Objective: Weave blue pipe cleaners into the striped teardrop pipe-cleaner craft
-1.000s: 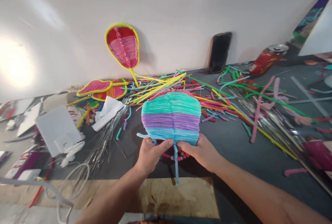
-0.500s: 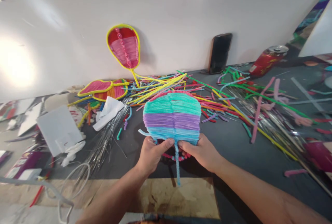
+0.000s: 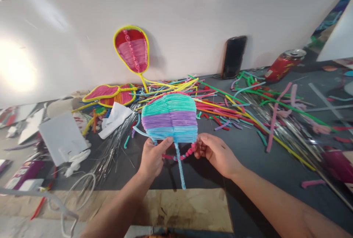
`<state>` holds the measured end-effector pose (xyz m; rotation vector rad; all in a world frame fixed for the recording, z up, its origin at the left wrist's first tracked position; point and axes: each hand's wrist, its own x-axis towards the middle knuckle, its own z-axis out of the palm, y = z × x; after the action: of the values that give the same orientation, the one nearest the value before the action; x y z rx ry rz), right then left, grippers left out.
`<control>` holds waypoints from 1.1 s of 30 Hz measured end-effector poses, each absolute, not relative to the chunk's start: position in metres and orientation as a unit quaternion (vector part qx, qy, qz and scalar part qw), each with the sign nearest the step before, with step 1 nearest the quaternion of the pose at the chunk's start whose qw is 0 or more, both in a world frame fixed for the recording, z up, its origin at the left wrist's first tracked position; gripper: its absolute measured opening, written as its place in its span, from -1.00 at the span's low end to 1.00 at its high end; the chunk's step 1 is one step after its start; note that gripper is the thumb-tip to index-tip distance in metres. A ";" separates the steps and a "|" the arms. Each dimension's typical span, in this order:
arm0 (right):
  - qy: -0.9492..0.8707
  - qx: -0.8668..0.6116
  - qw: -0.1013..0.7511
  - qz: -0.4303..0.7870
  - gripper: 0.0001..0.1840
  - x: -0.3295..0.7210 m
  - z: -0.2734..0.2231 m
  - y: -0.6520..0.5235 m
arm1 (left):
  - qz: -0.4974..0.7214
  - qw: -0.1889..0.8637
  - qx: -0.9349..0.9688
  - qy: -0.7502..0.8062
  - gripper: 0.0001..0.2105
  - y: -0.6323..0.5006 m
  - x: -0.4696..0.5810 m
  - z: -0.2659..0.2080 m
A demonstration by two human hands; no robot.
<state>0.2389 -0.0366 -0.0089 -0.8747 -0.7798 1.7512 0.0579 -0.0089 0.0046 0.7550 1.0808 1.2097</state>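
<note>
A rounded pipe-cleaner craft piece with teal, purple and light blue bands is held up over the dark table. From its lower edge hangs a twisted blue stem, and a loose blue end sticks out on the left. My left hand grips the lower left edge, thumb on the blue band beside the stem. At the lower right, my right hand has its fingers bent together at the bumpy pink strand that curves below the piece. The fingers behind the piece are hidden.
A red and pink fan shape with yellow rim stands against the white board. Behind the work lie many loose pipe cleaners. A phone and a red can stand at the right; white paper pieces lie left.
The craft piece has moved left and slightly up with my left hand. My right hand has shifted from the blue band to the pink strand at the lower right, showing more of it.
</note>
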 end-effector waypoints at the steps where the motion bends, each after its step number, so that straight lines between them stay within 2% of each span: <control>1: -0.320 -0.362 0.496 0.722 -0.67 0.240 -0.009 -0.036 | 0.527 0.625 0.329 0.472 -0.84 -0.009 0.058 0.005; 14: -0.433 -0.453 0.452 0.635 -0.66 0.243 -0.003 -0.033 | 0.509 0.639 0.330 0.474 -0.79 -0.009 0.058 0.004; 21: -0.541 -0.497 0.410 0.540 -0.71 0.242 -0.013 -0.035 | 0.545 0.577 0.322 0.516 -0.74 0.016 0.041 0.005; 25: -0.641 -0.489 0.373 0.459 -0.74 0.239 -0.009 -0.039 | 0.504 0.581 0.343 0.539 -0.70 0.027 0.030 0.000; 33: -0.638 -0.504 0.401 0.423 -0.73 0.244 -0.012 -0.036 | 0.383 0.580 0.443 0.566 -0.66 0.025 0.031 -0.002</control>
<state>0.2435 -0.0363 -0.0115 -1.2738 -1.6127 1.0702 0.0310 0.0247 -0.0016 1.0367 1.3239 0.8950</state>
